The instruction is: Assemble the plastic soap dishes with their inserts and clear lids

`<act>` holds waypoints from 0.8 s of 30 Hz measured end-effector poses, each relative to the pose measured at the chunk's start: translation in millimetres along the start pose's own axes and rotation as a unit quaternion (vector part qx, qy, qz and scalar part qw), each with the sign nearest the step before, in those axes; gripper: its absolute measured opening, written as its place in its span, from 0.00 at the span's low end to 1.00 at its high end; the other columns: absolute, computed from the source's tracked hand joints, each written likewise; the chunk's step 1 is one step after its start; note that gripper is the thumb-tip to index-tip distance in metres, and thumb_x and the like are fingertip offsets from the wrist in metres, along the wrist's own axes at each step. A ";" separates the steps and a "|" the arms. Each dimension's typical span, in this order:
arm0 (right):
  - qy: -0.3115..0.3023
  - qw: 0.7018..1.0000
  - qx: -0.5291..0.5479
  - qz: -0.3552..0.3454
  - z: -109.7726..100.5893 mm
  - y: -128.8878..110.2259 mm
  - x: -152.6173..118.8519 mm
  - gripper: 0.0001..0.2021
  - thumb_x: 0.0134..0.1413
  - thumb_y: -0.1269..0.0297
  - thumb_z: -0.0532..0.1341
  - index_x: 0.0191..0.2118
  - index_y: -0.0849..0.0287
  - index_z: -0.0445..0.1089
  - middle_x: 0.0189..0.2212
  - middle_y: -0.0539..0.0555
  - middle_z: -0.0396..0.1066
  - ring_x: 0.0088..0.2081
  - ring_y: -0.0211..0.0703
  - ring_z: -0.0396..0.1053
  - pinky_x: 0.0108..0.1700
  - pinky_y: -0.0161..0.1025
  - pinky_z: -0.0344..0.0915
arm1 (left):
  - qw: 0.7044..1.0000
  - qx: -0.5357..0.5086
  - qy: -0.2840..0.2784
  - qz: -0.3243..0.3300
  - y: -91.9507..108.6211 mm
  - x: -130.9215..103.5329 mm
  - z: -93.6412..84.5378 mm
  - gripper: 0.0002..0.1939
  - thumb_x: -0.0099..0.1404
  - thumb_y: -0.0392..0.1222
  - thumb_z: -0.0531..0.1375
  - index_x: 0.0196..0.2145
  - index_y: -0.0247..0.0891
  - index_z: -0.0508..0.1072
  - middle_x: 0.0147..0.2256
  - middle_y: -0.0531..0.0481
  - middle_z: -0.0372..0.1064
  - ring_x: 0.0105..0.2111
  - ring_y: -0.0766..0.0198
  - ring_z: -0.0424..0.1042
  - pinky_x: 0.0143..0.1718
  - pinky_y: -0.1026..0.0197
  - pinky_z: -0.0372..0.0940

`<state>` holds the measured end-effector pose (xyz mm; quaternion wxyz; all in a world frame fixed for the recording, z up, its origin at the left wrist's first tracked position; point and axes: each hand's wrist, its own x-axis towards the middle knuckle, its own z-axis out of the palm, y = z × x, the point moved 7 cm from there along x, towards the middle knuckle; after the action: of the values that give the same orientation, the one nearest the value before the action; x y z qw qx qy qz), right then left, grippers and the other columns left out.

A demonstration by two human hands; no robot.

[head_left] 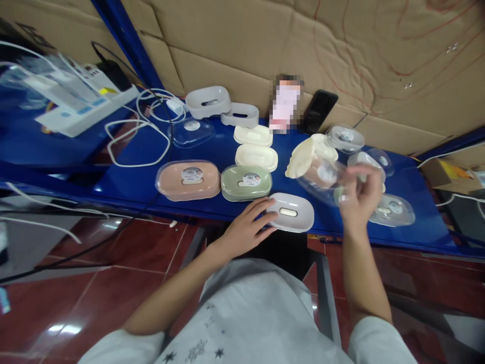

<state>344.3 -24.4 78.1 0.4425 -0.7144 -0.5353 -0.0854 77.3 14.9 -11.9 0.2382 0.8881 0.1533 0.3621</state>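
My left hand [248,227] rests with spread fingers on the left end of an uncovered pale grey oval dish [291,212] at the table's front edge. My right hand [359,194], blurred by motion, has bent fingers at the right end of a clear lid [312,189]; the lid is tilted and blurred too, and a pinkish dish shows beneath or through it. Left of the grey dish are a green dish [246,183] and a pink dish [189,181], both under clear labelled lids. Two cream oval pieces [256,156] [253,135] lie behind the green one.
Grey trays [208,102] and a loose clear lid [192,132] lie at the back left, near white cables and a power strip [91,108]. Two phones [320,111] lean on the cardboard. Several lidded dishes [394,210] stand at the right.
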 end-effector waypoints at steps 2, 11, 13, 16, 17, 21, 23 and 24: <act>0.046 0.994 0.096 0.038 -6.6 4.5 -44.8 0.07 0.73 0.56 0.58 0.45 0.51 0.68 0.48 0.59 0.67 0.47 0.55 0.79 0.49 0.58 0.79 | 1.000 -0.011 0.000 -0.006 -0.7 0.2 -0.2 0.15 0.76 0.38 0.65 0.58 0.40 0.74 0.65 0.37 0.69 0.68 0.49 0.68 0.67 0.42 0.70; -0.276 0.956 0.096 -0.003 10.3 13.0 -109.1 0.22 0.76 0.60 0.58 0.71 0.44 0.65 0.71 0.59 0.65 0.74 0.55 0.62 0.73 0.61 0.64 | 0.999 -0.015 -0.004 -0.031 -2.4 3.0 -0.6 0.32 0.74 0.36 0.66 0.71 0.47 0.64 0.65 0.40 0.69 0.68 0.49 0.69 0.69 0.42 0.69; -0.373 0.924 0.079 -0.015 9.3 11.7 -114.9 0.33 0.74 0.56 0.61 0.78 0.40 0.52 0.79 0.56 0.50 0.79 0.57 0.51 0.76 0.62 0.59 | 1.000 -0.008 -0.012 -0.024 -1.4 3.5 0.1 0.34 0.74 0.34 0.66 0.72 0.50 0.63 0.67 0.41 0.68 0.68 0.49 0.68 0.69 0.42 0.68; -0.406 0.912 0.051 -0.020 8.2 8.9 -116.9 0.47 0.66 0.46 0.69 0.81 0.38 0.42 0.82 0.55 0.36 0.81 0.62 0.42 0.76 0.65 0.56 | 1.000 -0.010 -0.014 -0.024 -1.4 3.3 0.6 0.37 0.74 0.34 0.66 0.74 0.52 0.59 0.67 0.41 0.68 0.68 0.48 0.68 0.69 0.41 0.68; -0.393 0.918 0.042 -0.025 9.0 6.9 -115.6 0.49 0.65 0.44 0.69 0.81 0.38 0.41 0.82 0.56 0.35 0.81 0.63 0.42 0.76 0.65 0.56 | 0.999 -0.012 -0.013 -0.026 -1.8 2.7 0.8 0.38 0.74 0.35 0.66 0.75 0.52 0.58 0.67 0.41 0.67 0.69 0.48 0.68 0.69 0.41 0.68; -0.328 0.942 0.041 -0.061 17.0 -5.4 -109.4 0.45 0.69 0.47 0.66 0.81 0.39 0.42 0.81 0.57 0.44 0.79 0.61 0.48 0.76 0.63 0.57 | 0.999 -0.009 -0.008 -0.051 -5.8 -1.8 1.9 0.40 0.74 0.38 0.66 0.77 0.52 0.55 0.72 0.38 0.60 0.70 0.48 0.66 0.67 0.45 0.71; -0.316 0.945 0.038 -0.077 21.2 -10.9 -107.9 0.41 0.71 0.50 0.64 0.81 0.39 0.44 0.80 0.58 0.47 0.79 0.60 0.51 0.75 0.63 0.59 | 0.998 -0.013 -0.010 -0.062 -7.8 -3.9 2.9 0.40 0.75 0.38 0.66 0.76 0.53 0.55 0.73 0.38 0.57 0.71 0.47 0.66 0.66 0.46 0.73; -0.311 0.946 0.030 -0.086 22.5 -13.2 -107.6 0.39 0.73 0.52 0.63 0.80 0.39 0.45 0.80 0.58 0.47 0.78 0.61 0.52 0.75 0.64 0.59 | 0.998 -0.016 -0.011 -0.066 -8.3 -4.5 3.2 0.40 0.75 0.39 0.66 0.77 0.54 0.55 0.73 0.38 0.57 0.70 0.47 0.66 0.66 0.45 0.73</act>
<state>280.8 -81.9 7.8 0.2657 -0.6433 -0.7080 0.1196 75.7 18.9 -21.0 0.2771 0.8763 0.2028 0.3379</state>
